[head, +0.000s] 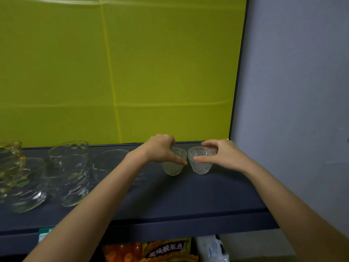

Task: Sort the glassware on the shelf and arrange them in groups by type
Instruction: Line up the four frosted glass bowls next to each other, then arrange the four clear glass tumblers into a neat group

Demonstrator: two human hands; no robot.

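Note:
Two small ribbed clear glass cups stand side by side on the dark shelf (pixel 188 195), near its right end. My left hand (pixel 160 150) grips the left ribbed cup (pixel 172 168) from above at its rim. My right hand (pixel 224 155) grips the right ribbed cup (pixel 201 165) at its rim, thumb in front. The two cups stand upright, almost touching. Further left is a stack of dimpled clear bowls (pixel 72 167), a plain clear bowl (pixel 109 161) and amber-tinted glassware (pixel 10 159) at the far left edge.
A yellow-green panel (pixel 132 72) backs the shelf and a grey wall (pixel 292 91) closes its right side. More clear glasses (pixel 30 191) crowd the shelf's left part. Below the shelf lie food packets (pixel 166 250) and a white plastic bag (pixel 211 248).

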